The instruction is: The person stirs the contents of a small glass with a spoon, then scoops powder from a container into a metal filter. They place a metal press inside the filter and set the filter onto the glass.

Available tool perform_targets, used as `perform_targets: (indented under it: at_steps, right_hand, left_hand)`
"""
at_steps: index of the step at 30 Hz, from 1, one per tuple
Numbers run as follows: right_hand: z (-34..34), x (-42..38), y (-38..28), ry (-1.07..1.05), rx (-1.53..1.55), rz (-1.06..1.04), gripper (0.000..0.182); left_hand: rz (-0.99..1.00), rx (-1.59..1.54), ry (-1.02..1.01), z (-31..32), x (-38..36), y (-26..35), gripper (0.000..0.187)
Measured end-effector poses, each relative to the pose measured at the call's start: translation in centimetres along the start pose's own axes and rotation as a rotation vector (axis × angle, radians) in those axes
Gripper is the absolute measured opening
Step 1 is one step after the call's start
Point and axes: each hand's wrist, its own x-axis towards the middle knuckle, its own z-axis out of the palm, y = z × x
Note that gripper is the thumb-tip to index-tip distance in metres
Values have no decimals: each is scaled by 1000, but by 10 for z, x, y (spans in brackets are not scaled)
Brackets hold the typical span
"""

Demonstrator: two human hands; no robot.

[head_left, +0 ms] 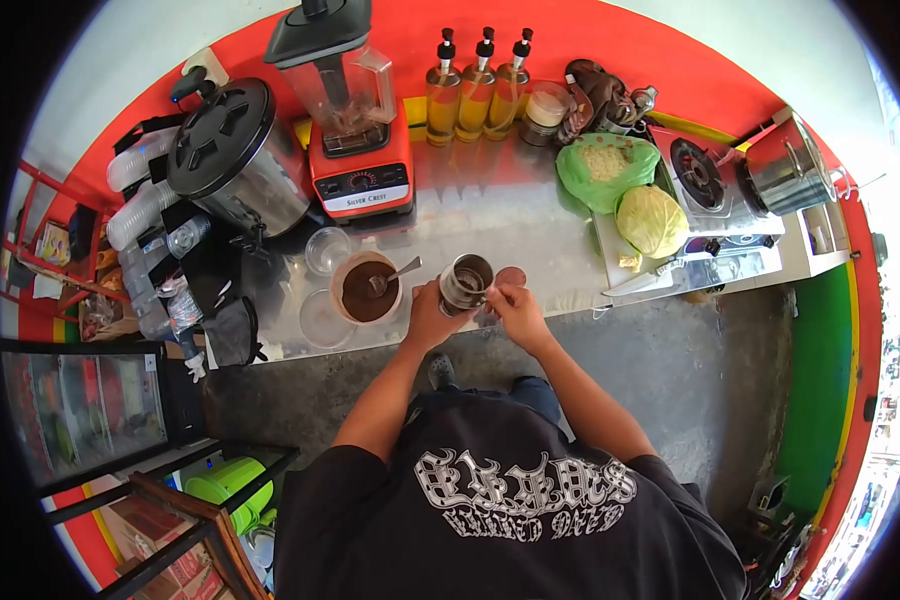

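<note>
My left hand [431,313] grips the side of a small metal can [466,283] held just over the steel counter [510,215]. My right hand [515,305] pinches at the can's rim from the right; whether a small tool is between its fingers I cannot tell. Left of the can stands a round tub of dark brown powder [368,288] with a metal spoon [396,274] resting in it. A small brown lid [511,275] lies on the counter just behind my right hand.
At the back stand a red blender [355,130], a steel urn with a black lid [235,155] and three syrup pump bottles [478,85]. To the right are a cabbage [652,220], a green bag [606,168], a knife [640,280] and a gas stove with a pot [785,170]. Clear lids [327,250] lie beside the tub.
</note>
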Motion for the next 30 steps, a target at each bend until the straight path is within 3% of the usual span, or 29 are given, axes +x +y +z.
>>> perform_targets:
  at_steps: [2,5,8,11,13,14,17,19,22,24,25,27,28,30]
  right_hand:
    - [-1,-1,-4,-181,-144,-113,40]
    - [-5,6,-8,-190,-24,3,40]
    - [0,16,3,-183,-40,21,39]
    - [0,11,-6,-315,-59,-7,39]
    - [3,15,1,-202,-70,-68,40]
    - [3,17,6,-94,-91,-134,41]
    - [0,4,-21,-209,-215,-171,37]
    - [3,3,-21,-265,-228,-189,37]
    - [9,5,-16,-139,-332,-292,39]
    - [10,4,-15,-227,-275,-492,38]
    - [9,5,-15,-228,-274,-489,38]
    - [7,7,-17,-140,-292,-247,38]
    - [7,6,-18,-143,-294,-247,38]
    - [7,3,-21,-232,-319,-439,33]
  left_hand:
    - [42,-15,-20,3,0,-8,70]
    - [3,-53,-83,3,0,-2,70]
    - [-56,-116,47,1,0,2,72]
    - [87,-105,-106,7,-3,-20,74]
    - [-54,-68,104,8,-5,-4,74]
    - [-59,-68,102,5,-3,2,74]
    - [-60,-311,81,-3,3,16,67]
    - [-69,-300,104,0,3,13,66]
    - [-32,-293,135,1,5,7,64]
    - [-64,-386,96,-2,5,7,67]
    - [-67,-386,95,-4,5,11,67]
    - [-75,-317,130,-7,6,21,66]
    - [-76,-318,133,-6,6,18,66]
    - [-65,-360,94,-6,5,14,67]
